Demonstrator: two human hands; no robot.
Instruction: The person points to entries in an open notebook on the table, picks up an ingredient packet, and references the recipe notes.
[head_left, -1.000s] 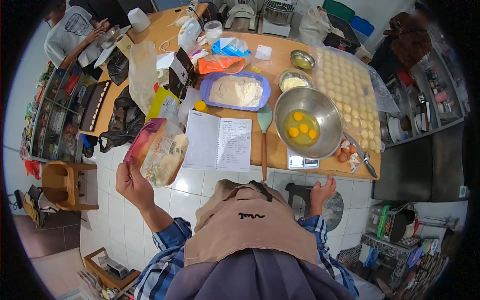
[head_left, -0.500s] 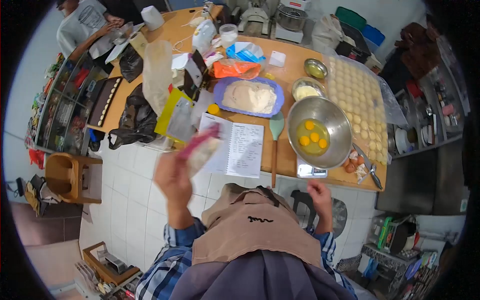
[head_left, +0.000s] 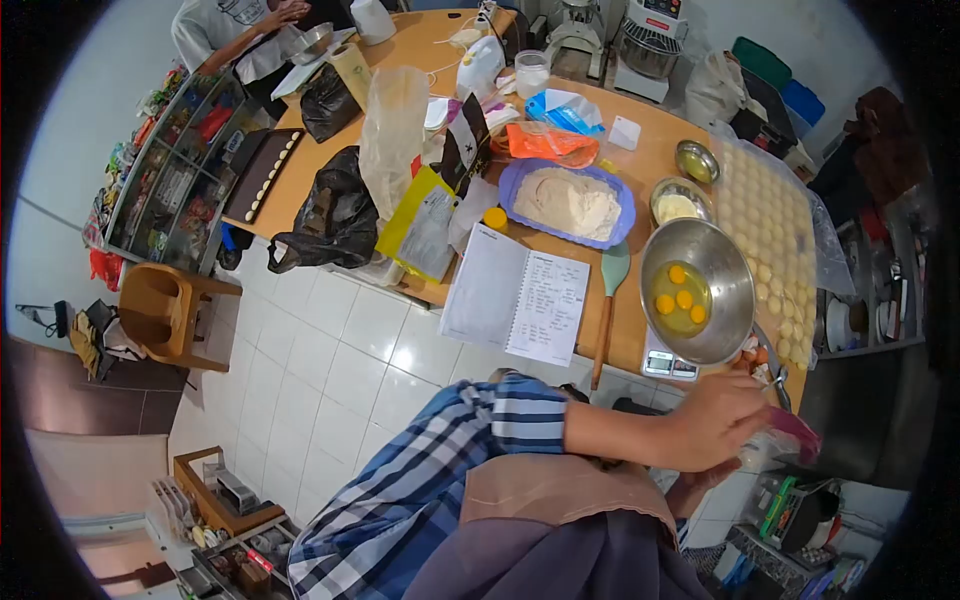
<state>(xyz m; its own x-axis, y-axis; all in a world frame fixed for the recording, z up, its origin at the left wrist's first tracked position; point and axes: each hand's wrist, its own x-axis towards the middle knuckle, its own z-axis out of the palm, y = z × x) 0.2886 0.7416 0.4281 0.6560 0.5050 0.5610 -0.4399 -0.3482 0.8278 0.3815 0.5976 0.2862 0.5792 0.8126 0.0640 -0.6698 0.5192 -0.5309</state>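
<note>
My left hand (head_left: 715, 420) reaches across my body to the right, beyond the table's front edge. Its fingers are closed on a small clear plastic packet with a pink end (head_left: 795, 432). Just below it is my right hand (head_left: 700, 487), mostly hidden behind the left, so its fingers cannot be made out. Nearest to both hands, a steel bowl (head_left: 735, 260) holds several egg yolks (head_left: 684, 299) in egg white. The bowl rests on a digital scale (head_left: 670, 365). Cracked eggshells (head_left: 755, 352) and a knife (head_left: 775, 372) lie to its right.
Left of the bowl lie a spatula (head_left: 605, 310), an open notebook (head_left: 515, 295) and a purple tub (head_left: 625, 215) of flour. Small steel bowls (head_left: 697, 160) stand behind. Dough balls (head_left: 765, 215) fill the right side. Bags (head_left: 335, 205) crowd the left. Another person (head_left: 235, 35) works at the far left.
My left hand has swung from the notebook's left side across to the right with the packet. The right hand is now lower and largely covered by it. The view has turned.
</note>
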